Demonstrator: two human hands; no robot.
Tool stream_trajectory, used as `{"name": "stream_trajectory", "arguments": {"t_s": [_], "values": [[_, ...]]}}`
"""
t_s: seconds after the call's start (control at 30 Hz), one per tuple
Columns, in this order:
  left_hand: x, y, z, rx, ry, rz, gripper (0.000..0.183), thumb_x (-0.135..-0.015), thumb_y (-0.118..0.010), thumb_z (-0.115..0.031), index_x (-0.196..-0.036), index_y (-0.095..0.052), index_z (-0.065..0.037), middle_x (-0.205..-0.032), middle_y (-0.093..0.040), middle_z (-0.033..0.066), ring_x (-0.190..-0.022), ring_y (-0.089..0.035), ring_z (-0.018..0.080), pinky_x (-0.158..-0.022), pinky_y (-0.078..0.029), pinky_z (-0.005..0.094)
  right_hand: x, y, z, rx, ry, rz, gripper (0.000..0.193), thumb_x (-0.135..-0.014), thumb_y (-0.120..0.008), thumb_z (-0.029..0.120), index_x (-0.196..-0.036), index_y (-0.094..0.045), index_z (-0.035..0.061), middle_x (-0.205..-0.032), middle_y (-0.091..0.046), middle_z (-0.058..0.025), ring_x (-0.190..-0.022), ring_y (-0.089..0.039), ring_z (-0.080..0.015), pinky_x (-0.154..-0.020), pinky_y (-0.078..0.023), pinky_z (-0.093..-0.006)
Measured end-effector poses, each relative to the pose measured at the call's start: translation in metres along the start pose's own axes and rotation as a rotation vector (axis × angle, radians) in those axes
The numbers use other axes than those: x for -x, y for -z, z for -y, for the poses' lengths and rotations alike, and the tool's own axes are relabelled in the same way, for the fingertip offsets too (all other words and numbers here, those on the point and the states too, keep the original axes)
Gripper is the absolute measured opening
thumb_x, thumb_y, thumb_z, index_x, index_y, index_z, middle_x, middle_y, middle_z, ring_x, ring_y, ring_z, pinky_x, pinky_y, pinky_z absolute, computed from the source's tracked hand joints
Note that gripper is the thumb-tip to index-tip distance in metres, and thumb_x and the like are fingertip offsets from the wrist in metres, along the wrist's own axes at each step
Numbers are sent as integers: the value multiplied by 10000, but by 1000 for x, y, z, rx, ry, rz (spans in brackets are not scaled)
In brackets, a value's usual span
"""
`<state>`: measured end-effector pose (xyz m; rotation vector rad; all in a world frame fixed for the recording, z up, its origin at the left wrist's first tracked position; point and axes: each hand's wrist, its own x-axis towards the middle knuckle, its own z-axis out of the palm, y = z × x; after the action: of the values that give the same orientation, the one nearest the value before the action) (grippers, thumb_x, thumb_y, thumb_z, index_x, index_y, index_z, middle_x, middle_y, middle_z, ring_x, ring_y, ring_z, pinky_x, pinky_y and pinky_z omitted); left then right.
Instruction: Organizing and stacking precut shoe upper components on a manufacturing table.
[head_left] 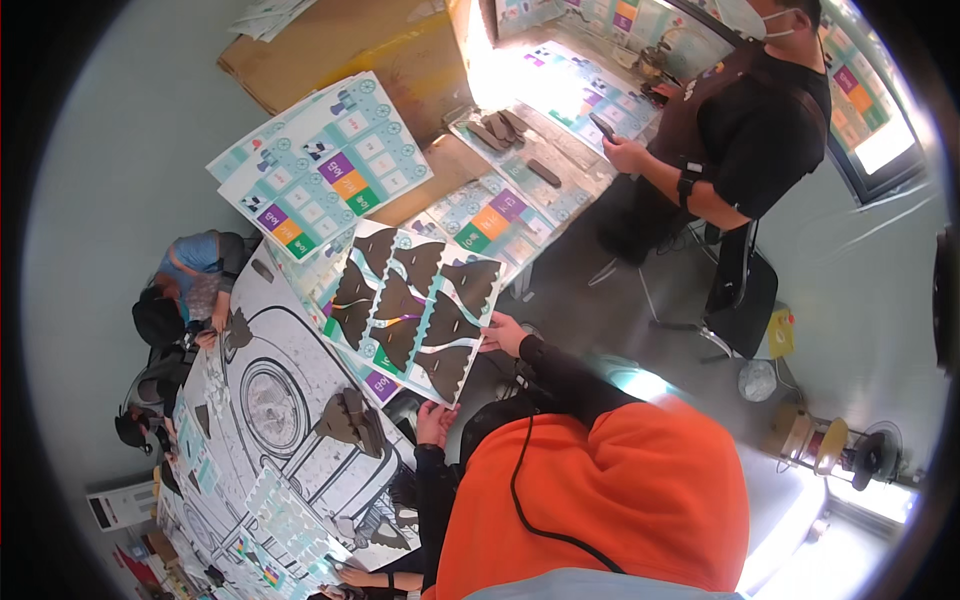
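Observation:
A printed sheet point(407, 240) in white, teal and other colours is tilted in front of me, with several dark brown scallop-edged cut-out pieces point(397, 338) lying in rows on it. My right hand point(506, 335) grips its right edge, fingers closed on the border. At the sheet's near corner, my left hand point(436, 424) pinches the lower edge. Beyond and to the left, the sheet overlaps other printed sheets on the table. A stack of similar brown pieces point(350, 424) rests left of my left hand.
Large printed sheets point(345, 140) lie at the back by a cardboard box point(350, 50). A co-worker point(735, 140) at the far right holds a phone-like device; behind stands a black chair point(742, 295). More people point(185, 290) work along the left side of the line-drawing-covered table point(315, 345).

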<state>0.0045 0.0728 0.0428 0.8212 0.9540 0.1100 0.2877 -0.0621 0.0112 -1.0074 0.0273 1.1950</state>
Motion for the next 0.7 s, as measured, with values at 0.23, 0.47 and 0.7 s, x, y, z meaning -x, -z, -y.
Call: {"name": "stream_trajectory", "arguments": {"t_s": [0.23, 0.47, 0.7], "values": [[58, -12, -7, 120, 82, 156, 329, -982, -518, -285, -1233, -473, -77, -1184, -571, 106, -1081, -619, 323, -823, -529, 368, 37, 0, 34, 32, 53, 58, 335, -920, -519, -16, -1251, -497, 35, -966, -569, -86, -870, -661, -243, -782, -601, -387], [75, 14, 23, 94, 18, 127, 570, -961, -521, -415, -1408, -379, -92, -1307, -531, 138, -1180, -546, 311, -976, -444, 431, 71, -34, 96, 30, 79, 178, 359, -930, -479, -28, -1284, -487, 35, -977, -555, -80, -921, -652, -260, -822, -591, -407], [66, 19, 25, 256, -57, 104, 561, -955, -550, -372, -1398, -382, -72, -1274, -538, 138, -1142, -563, 293, -930, -486, 398, 111, -112, 186, 39, 193, 278, 220, -915, -527, -5, -1131, -499, -42, -908, -598, -124, -824, -677, -260, -767, -606, -396]]}}
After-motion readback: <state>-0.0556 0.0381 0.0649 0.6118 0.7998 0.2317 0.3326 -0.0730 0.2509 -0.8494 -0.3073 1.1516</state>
